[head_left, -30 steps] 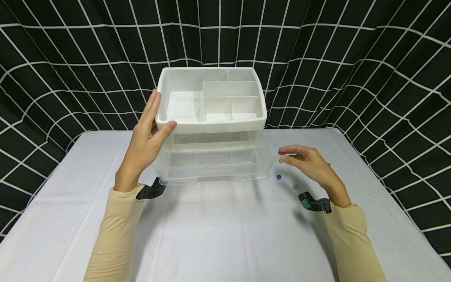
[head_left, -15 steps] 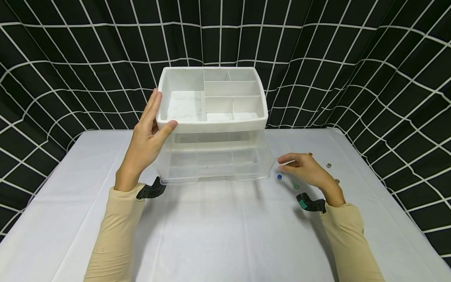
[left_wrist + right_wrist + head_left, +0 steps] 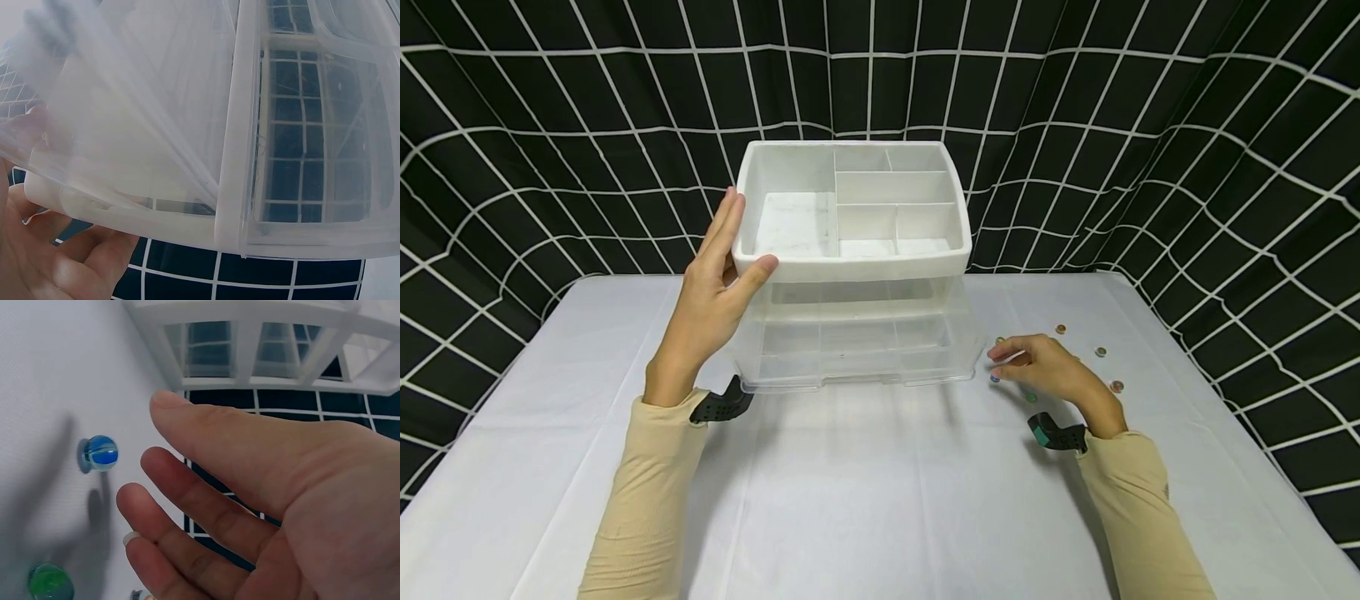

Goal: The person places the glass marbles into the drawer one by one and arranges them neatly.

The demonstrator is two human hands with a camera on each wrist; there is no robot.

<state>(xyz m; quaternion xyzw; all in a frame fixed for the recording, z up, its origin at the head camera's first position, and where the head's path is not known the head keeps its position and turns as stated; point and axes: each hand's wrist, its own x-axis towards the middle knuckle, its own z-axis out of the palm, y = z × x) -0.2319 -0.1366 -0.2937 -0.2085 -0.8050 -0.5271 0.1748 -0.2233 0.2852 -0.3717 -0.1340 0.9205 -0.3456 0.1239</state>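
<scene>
A white plastic organizer (image 3: 857, 268) with a divided top tray stands on the table, a clear drawer (image 3: 850, 371) pulled out from its front. My left hand (image 3: 700, 304) holds its left corner, thumb over the front rim and fingers along the side. My right hand (image 3: 1037, 367) hovers right of the drawer, fingers loosely bent, nothing between thumb and fingertips. Just beyond those fingertips lies a blue glass marble (image 3: 103, 454), partly covered by the hand in the head view. A green marble (image 3: 51, 582) lies close by.
More small marbles lie at the right, among them an orange-brown one (image 3: 1060, 329), a greyish one (image 3: 1101, 352) and a brown one (image 3: 1117, 387). A yellow-green one (image 3: 999, 340) is beside the drawer. Black curtain (image 3: 880, 83) with white grid lines surrounds the white-covered table (image 3: 850, 500).
My right hand has moved down and slightly left, from the yellow-green marble toward the blue one, uncovering marbles behind it. My left hand stays on the organizer.
</scene>
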